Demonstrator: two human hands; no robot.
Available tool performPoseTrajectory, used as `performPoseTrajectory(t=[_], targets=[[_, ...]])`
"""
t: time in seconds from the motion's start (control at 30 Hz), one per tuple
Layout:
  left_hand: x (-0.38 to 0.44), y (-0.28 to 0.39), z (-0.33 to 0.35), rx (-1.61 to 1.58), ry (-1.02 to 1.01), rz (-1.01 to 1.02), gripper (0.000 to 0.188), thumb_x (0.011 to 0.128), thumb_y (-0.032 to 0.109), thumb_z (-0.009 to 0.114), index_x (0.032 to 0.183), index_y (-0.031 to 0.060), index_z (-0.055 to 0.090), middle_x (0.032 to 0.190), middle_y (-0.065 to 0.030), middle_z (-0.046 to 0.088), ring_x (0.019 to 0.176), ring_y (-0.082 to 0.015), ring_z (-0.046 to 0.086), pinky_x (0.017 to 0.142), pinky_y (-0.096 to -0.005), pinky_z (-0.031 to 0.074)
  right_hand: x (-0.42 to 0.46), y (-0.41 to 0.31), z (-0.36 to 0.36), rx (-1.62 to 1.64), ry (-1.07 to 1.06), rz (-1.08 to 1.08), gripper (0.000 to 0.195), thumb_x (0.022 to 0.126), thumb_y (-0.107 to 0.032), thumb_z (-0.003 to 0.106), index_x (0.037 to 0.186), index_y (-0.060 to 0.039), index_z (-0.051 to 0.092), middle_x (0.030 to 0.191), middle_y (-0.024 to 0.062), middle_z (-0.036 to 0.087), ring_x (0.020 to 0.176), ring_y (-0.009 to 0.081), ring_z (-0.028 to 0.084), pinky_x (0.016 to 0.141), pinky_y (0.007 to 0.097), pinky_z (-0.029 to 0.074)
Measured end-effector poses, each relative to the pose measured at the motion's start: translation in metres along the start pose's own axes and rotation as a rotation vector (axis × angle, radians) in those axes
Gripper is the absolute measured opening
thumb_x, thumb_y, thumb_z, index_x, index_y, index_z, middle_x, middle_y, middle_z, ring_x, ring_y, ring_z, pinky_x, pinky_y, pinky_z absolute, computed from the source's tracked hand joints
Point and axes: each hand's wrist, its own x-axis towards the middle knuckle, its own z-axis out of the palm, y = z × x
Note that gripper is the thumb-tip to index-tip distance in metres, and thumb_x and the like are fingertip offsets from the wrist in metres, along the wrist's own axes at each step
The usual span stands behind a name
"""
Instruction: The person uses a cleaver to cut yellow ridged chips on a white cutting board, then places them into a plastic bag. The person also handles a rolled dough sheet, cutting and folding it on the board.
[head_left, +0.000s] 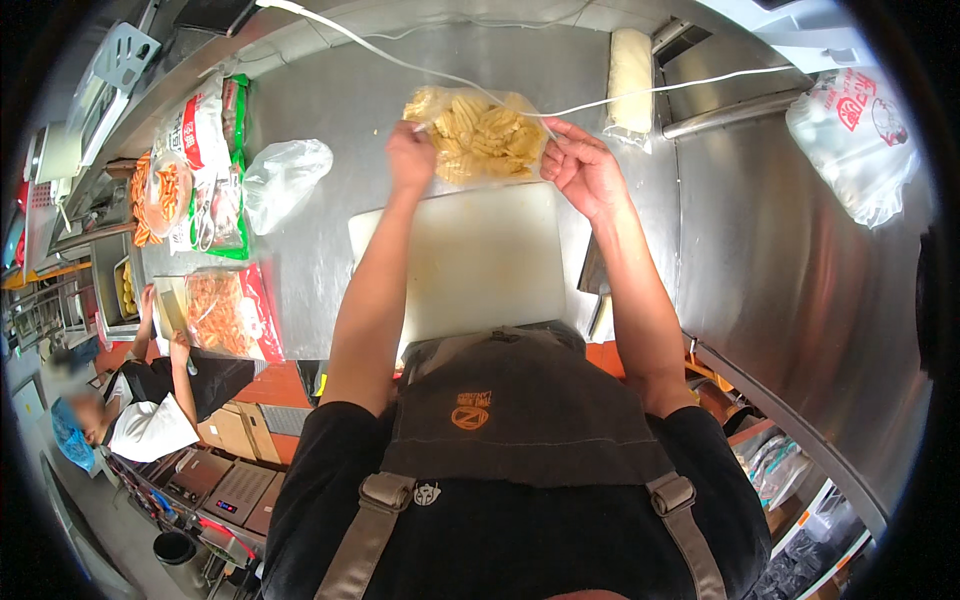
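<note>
Both my hands grip a clear plastic bag of pale yellow slices (487, 135), at the far edge of a white cutting board (487, 255) on the steel counter. My left hand (411, 156) is closed on the bag's left side, a little blurred. My right hand (581, 161) pinches the bag's right edge between thumb and fingers. The slices are crinkled or ridged and piled loosely inside. A white cable passes over the bag's top right part. An empty-looking clear plastic bag (286, 184) lies on the counter to the left.
A wrapped pale roll (630, 82) lies at the back right. Food packages (202, 150) and a bag of orange-brown shreds (221, 311) stand left. A co-worker in a blue hair cover (71, 435) holds a knife at the far left. A white cable (705, 77) crosses above the counter.
</note>
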Motion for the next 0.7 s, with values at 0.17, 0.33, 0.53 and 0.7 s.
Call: performPoseTrajectory(t=[0.17,0.33,0.53,0.7], targets=[[0.025,0.031,-0.076,-1.215,-0.159,-0.435,0.006,0.098,0.003,0.057,0.102,0.0,0.061,0.077,-0.0068,0.059,0.072,-0.0211,0.056,0.065,-0.0349,0.046,0.01,-0.016,0.019,-0.111,0.031,-0.133,0.033,0.098,-0.003,0.055,0.129,0.0022,0.062,0.081,0.006,0.053,0.077,0.0193,0.051,0.072,0.0334,0.044],[0.001,0.089,-0.149,-1.221,-0.307,-0.139,0.007,0.101,0.004,0.059,0.102,-0.0018,0.063,0.075,-0.0049,0.056,0.071,-0.0181,0.052,0.071,-0.0334,0.046,-0.003,-0.042,0.066,-0.198,0.01,-0.287,0.021,0.096,0.0,0.057,0.115,0.0067,0.066,0.074,0.0092,0.06,0.067,0.0197,0.056,0.067,0.0318,0.043],[-0.086,0.165,-0.232,-1.071,-0.313,0.102,0.01,0.101,0.007,0.062,0.103,-0.0016,0.067,0.077,-0.0047,0.06,0.075,-0.0171,0.057,0.081,-0.0337,0.049,-0.094,-0.086,0.117,-0.21,-0.177,-0.326,0.025,0.098,-0.002,0.059,0.121,0.0048,0.066,0.082,0.0079,0.063,0.068,0.0173,0.057,0.065,0.0299,0.045],[-0.159,0.112,-0.221,-0.882,-0.362,-0.124,0.015,0.104,0.015,0.064,0.105,0.0004,0.068,0.083,-0.0046,0.064,0.082,-0.0155,0.06,0.083,-0.0325,0.049,-0.109,-0.016,0.064,-0.393,-0.011,-0.084,0.022,0.097,0.002,0.058,0.116,0.0071,0.067,0.083,0.0079,0.064,0.068,0.0154,0.057,0.064,0.0277,0.046]])
